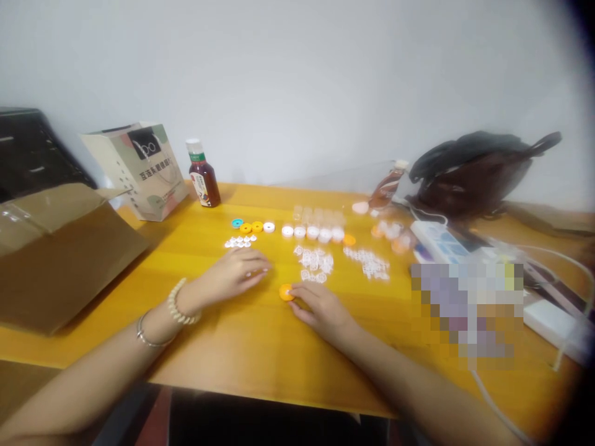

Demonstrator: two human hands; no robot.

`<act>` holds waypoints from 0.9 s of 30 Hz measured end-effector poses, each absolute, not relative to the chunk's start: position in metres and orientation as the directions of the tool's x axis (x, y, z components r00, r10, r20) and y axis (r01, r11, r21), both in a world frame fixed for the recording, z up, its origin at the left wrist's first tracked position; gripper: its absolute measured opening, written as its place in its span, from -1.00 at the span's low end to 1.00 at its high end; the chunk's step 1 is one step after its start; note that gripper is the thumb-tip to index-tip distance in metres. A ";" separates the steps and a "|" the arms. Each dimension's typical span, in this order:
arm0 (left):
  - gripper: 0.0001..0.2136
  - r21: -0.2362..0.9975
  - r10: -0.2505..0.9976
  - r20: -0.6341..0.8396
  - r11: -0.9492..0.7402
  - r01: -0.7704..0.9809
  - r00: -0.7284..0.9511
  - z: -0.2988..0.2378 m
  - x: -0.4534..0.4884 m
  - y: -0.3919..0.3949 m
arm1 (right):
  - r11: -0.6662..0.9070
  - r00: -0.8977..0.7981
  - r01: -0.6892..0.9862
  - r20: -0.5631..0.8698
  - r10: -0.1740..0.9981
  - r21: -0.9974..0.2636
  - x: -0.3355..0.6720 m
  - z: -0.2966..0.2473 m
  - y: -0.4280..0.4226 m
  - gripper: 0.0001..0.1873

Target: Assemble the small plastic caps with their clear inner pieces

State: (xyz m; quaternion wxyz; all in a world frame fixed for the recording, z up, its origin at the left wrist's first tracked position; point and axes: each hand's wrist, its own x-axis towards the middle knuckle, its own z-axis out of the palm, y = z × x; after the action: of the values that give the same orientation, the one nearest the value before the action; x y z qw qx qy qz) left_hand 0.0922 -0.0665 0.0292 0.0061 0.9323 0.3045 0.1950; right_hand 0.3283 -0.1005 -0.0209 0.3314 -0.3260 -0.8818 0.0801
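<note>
My right hand [320, 306] rests on the yellow wooden table [223, 334], its fingertips pinching a small orange round disc [285, 292] against the tabletop. My left hand [235, 274] lies to the left of it, fingers curled and together, tips near the table; what it holds, if anything, is hidden. Beyond the hands lie heaps of small white plastic pieces [315, 262], a row of white discs [312, 232] and a short row of blue, yellow and white discs [253, 226].
A brown cardboard box [60, 254] stands at the left, a paper bag [139, 170] and a dark drink bottle [203, 174] behind. At the right are a tipped bottle [385, 186], a dark handbag [474, 173], a white power strip [437, 240] and cables.
</note>
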 end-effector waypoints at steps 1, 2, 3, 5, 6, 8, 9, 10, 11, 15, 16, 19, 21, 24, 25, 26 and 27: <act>-0.77 0.147 0.609 0.372 -0.784 0.604 0.701 0.028 0.089 -0.061 | 0.769 -0.566 0.520 0.525 0.636 -0.371 0.328 -0.020 -0.101 -0.85; -0.78 0.158 0.642 0.373 -0.755 0.636 0.669 0.026 0.086 -0.056 | 0.763 -0.563 0.522 0.518 0.644 -0.382 0.328 -0.020 -0.101 -0.84; -0.79 0.165 0.664 0.366 -0.735 0.657 0.651 0.024 0.084 -0.051 | 0.755 -0.558 0.526 0.511 0.654 -0.392 0.328 -0.019 -0.101 -0.83; -0.79 0.164 0.682 0.355 -0.719 0.675 0.640 0.018 0.084 -0.045 | 0.738 -0.539 0.535 0.506 0.673 -0.412 0.328 -0.019 -0.101 -0.79; -0.79 0.158 0.685 0.351 -0.716 0.680 0.639 0.015 0.084 -0.043 | 0.729 -0.523 0.540 0.511 0.682 -0.421 0.327 -0.020 -0.101 -0.76; -0.81 0.139 0.692 0.350 -0.705 0.695 0.632 0.010 0.087 -0.041 | 0.710 -0.486 0.548 0.522 0.701 -0.443 0.327 -0.021 -0.100 -0.71; -0.82 0.129 0.695 0.349 -0.700 0.702 0.629 0.009 0.088 -0.041 | 0.699 -0.471 0.549 0.522 0.712 -0.459 0.327 -0.021 -0.100 -0.69; -0.82 0.121 0.696 0.347 -0.698 0.706 0.629 0.007 0.089 -0.041 | 0.687 -0.458 0.548 0.516 0.724 -0.477 0.327 -0.022 -0.099 -0.68; -0.83 0.114 0.693 0.344 -0.700 0.705 0.633 0.007 0.090 -0.041 | 0.674 -0.447 0.547 0.508 0.736 -0.496 0.327 -0.023 -0.098 -0.68; -0.81 0.064 0.670 0.352 -0.714 0.698 0.653 0.006 0.093 -0.041 | 0.644 -0.425 0.532 0.483 0.765 -0.550 0.328 -0.025 -0.096 -0.68; -0.79 0.044 0.666 0.358 -0.712 0.701 0.654 0.006 0.093 -0.042 | 0.641 -0.425 0.528 0.480 0.768 -0.557 0.328 -0.025 -0.095 -0.68; -0.76 -0.015 0.639 0.387 -0.716 0.698 0.664 0.006 0.095 -0.044 | 0.631 -0.431 0.519 0.461 0.776 -0.577 0.327 -0.024 -0.095 -0.66; -0.77 -0.026 0.593 0.407 -0.753 0.658 0.695 0.005 0.098 -0.048 | 0.628 -0.441 0.512 0.448 0.777 -0.586 0.326 -0.023 -0.095 -0.62; -0.78 0.043 0.503 0.400 -0.846 0.532 0.767 0.004 0.105 -0.055 | 0.633 -0.450 0.486 0.448 0.772 -0.602 0.324 -0.024 -0.095 -0.57; -0.77 0.079 0.474 0.387 -0.871 0.484 0.790 0.003 0.107 -0.058 | 0.633 -0.451 0.474 0.448 0.772 -0.612 0.324 -0.024 -0.095 -0.56; -0.77 0.116 0.454 0.377 -0.888 0.445 0.808 0.003 0.110 -0.060 | 0.630 -0.452 0.463 0.445 0.773 -0.623 0.324 -0.024 -0.095 -0.57; -0.77 0.147 0.441 0.368 -0.897 0.417 0.819 0.002 0.113 -0.062 | 0.625 -0.455 0.455 0.438 0.775 -0.635 0.324 -0.024 -0.094 -0.58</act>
State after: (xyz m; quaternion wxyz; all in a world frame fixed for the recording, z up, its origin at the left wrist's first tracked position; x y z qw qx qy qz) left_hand 0.1126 -0.0616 0.0025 0.0299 0.9531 0.2251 0.2002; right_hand 0.3236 -0.0943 -0.0240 0.3651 -0.3731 -0.8241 0.2197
